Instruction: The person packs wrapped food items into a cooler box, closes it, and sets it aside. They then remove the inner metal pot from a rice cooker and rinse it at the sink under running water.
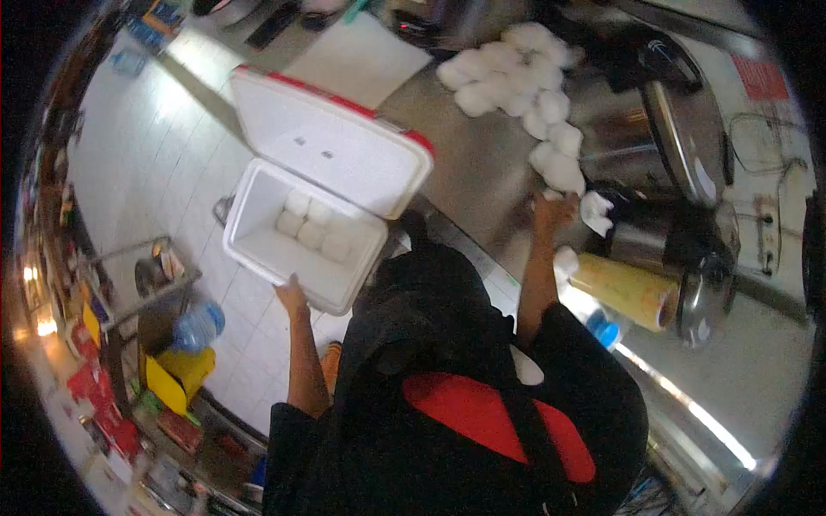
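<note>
On the left, a white cooler box (249, 219) with a red-edged lid (344, 142) stands open. Several round white balls (311, 232), perhaps bagged, lie inside it on the bottom. My left hand (293, 297) grips the cooler's near rim, its thumb over the edge. Over the steel counter, my right hand (555, 209) is closed at the near end of a row of white round bundles (516, 73), on one white ball partly hidden by the fingers. A crumpled white piece (596, 212) sits just right of that hand.
A roll of yellowish wrap (621, 291) and a dark cylindrical appliance (641, 228) stand at the right. Behind the lid lies a pale board (360, 60). On the left are a large water bottle (199, 326), a yellow container (179, 378) and a tiled floor (155, 172).
</note>
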